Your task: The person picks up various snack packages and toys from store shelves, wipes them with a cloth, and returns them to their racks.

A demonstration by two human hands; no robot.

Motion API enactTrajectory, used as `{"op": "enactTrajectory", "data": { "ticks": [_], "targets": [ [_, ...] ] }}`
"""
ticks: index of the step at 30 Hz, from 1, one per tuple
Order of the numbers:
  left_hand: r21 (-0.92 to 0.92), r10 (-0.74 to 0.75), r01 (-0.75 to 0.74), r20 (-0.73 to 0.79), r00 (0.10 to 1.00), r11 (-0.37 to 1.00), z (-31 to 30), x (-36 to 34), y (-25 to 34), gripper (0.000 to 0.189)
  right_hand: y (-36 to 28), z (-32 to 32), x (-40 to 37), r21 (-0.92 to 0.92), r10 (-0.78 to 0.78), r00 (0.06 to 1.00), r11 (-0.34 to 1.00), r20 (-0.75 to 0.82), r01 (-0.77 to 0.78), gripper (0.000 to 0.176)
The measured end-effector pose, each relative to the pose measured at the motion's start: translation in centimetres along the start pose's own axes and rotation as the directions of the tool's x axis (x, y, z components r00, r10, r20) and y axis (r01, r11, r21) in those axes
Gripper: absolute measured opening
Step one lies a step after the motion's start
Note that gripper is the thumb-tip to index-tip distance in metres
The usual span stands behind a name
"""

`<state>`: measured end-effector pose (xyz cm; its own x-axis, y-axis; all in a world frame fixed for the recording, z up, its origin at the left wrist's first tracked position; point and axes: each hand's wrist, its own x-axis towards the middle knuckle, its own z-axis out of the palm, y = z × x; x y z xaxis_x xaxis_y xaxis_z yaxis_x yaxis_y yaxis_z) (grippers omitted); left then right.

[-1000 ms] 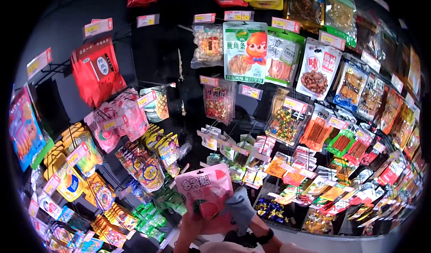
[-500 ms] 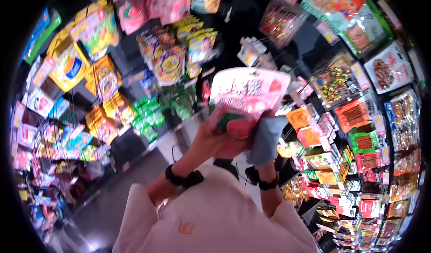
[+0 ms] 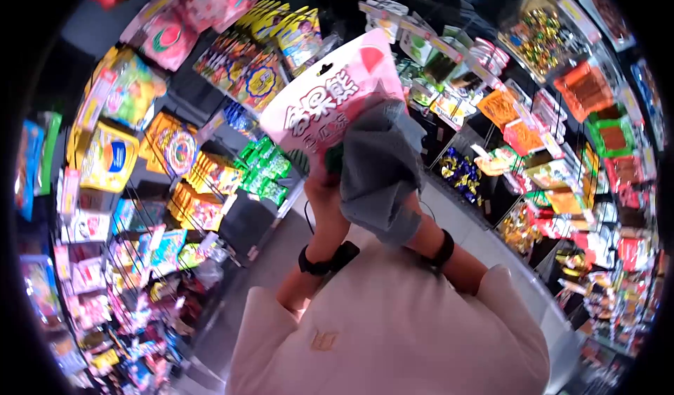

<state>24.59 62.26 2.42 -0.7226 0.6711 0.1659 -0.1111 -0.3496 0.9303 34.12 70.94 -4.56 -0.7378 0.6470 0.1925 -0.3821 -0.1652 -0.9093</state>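
Observation:
A pink and white candy pouch [image 3: 302, 114] with a hang hole and a watermelon picture stands tilted before my chest. My left hand [image 3: 327, 202] grips its lower left part, with the fingers partly hidden behind the grey cloth. That cloth [image 3: 379, 170] lies across the right front of the pouch, hanging in folds. Beneath and behind it is my right hand [image 3: 415, 226], closed on the cloth; most of its fingers are covered. Both wrists wear dark bands.
Pegs with hanging snack bags rise on both sides. Green packets [image 3: 263, 170] and yellow bags [image 3: 298, 37] hang to the left and ahead, orange packets [image 3: 523, 139] to the right. A grey floor strip [image 3: 463, 233] runs between the racks.
The grey cloth has moved from the pouch's right edge onto its front, covering much of the picture. The pouch has tilted anticlockwise and moved up and left in view. The camera view has shifted.

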Motion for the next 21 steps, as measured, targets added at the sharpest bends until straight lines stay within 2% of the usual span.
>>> {"op": "enactTrajectory", "data": {
  "ticks": [1,2,3,4,6,7,8,10,11,12,14,15,16,17,18,19,20,21],
  "targets": [
    [0.066,-0.006,0.007,-0.012,1.000,0.998,-0.3,-0.1,-0.1,0.023,-0.2,-0.8,1.0,-0.329,-0.100,0.995,0.940,0.003,0.096,0.059],
    [0.127,-0.006,0.009,-0.028,1.000,0.992,-0.4,-0.1,-0.2,0.028,-0.9,-1.2,1.9,-0.625,-0.184,0.982,0.763,0.038,0.167,0.062],
    [0.194,0.019,-0.003,-0.080,0.997,0.981,-0.4,-0.2,-0.4,0.025,-1.7,-1.3,2.5,-0.390,-0.118,0.992,0.916,-0.035,0.095,0.064],
    [0.193,0.017,-0.006,-0.058,0.998,0.981,-0.1,-0.2,-0.1,0.025,-1.7,-1.7,2.2,-0.393,-0.132,0.990,0.914,-0.053,0.100,0.064],
    [0.217,-0.068,0.090,-0.107,0.992,0.972,-0.1,0.4,0.8,0.023,-1.3,-1.8,1.8,-0.475,0.075,0.997,0.877,-0.017,-0.074,0.064],
    [0.160,-0.225,0.250,-0.158,0.961,0.955,0.1,0.5,1.1,0.020,-0.7,-0.4,2.5,-0.953,-0.406,0.912,0.247,0.062,0.175,0.056],
    [0.153,-0.217,0.241,-0.159,0.963,0.958,0.2,0.7,0.9,0.020,-1.2,0.9,2.1,-0.953,-0.409,0.910,0.242,0.068,0.181,0.054],
    [0.240,0.061,-0.025,-0.146,0.987,0.970,0.0,1.4,-0.1,0.019,-1.8,2.8,1.4,-0.918,-0.344,0.938,0.355,0.046,0.176,0.049],
    [0.150,0.017,0.001,-0.122,0.992,0.989,-0.6,1.6,-0.6,0.020,-2.0,3.2,1.5,-0.908,-0.329,0.943,0.381,0.043,0.174,0.047],
    [0.190,0.084,-0.058,-0.128,0.988,0.980,-0.5,1.6,-0.8,0.019,-2.4,3.2,1.9,-0.896,-0.322,0.946,0.405,0.047,0.182,0.044],
    [0.091,0.042,-0.031,-0.119,0.992,0.995,-0.1,1.9,-0.5,0.021,-3.3,2.3,3.1,-0.867,-0.303,0.950,0.450,0.078,0.215,0.040],
    [0.082,0.091,-0.080,-0.151,0.984,0.993,-0.5,2.2,0.0,0.021,-3.9,2.0,3.7,-0.881,-0.256,0.959,0.419,0.119,0.221,0.037],
    [0.115,-0.035,0.048,-0.106,0.994,0.992,-1.0,2.6,0.4,0.024,-4.1,1.3,3.9,-0.957,0.060,0.979,0.232,0.195,0.176,0.028],
    [0.148,-0.168,0.177,-0.068,0.983,0.973,-1.3,3.5,0.8,0.027,-4.1,-0.3,3.6,-0.983,0.371,0.912,0.007,0.175,0.186,0.019],
    [0.126,-0.133,0.144,-0.095,0.987,0.982,-1.8,4.9,1.1,0.027,-2.2,-3.2,2.2,-0.801,-0.198,0.934,0.481,0.296,0.356,0.013],
    [0.143,0.029,-0.017,-0.080,0.996,0.990,-2.8,6.6,1.3,0.026,-3.0,-4.3,2.0,-0.775,-0.245,0.946,0.546,0.214,0.317,0.014],
    [0.158,0.178,-0.166,-0.067,0.982,0.973,-3.7,7.8,1.8,0.026,-5.1,-3.6,2.8,-0.809,-0.224,0.963,0.532,0.149,0.248,0.015],
    [0.163,0.063,-0.043,-0.121,0.991,0.986,-5.0,8.8,2.5,0.025,-7.1,-2.5,3.9,-0.880,-0.172,0.976,0.434,0.131,0.194,0.016]
  ]
}}
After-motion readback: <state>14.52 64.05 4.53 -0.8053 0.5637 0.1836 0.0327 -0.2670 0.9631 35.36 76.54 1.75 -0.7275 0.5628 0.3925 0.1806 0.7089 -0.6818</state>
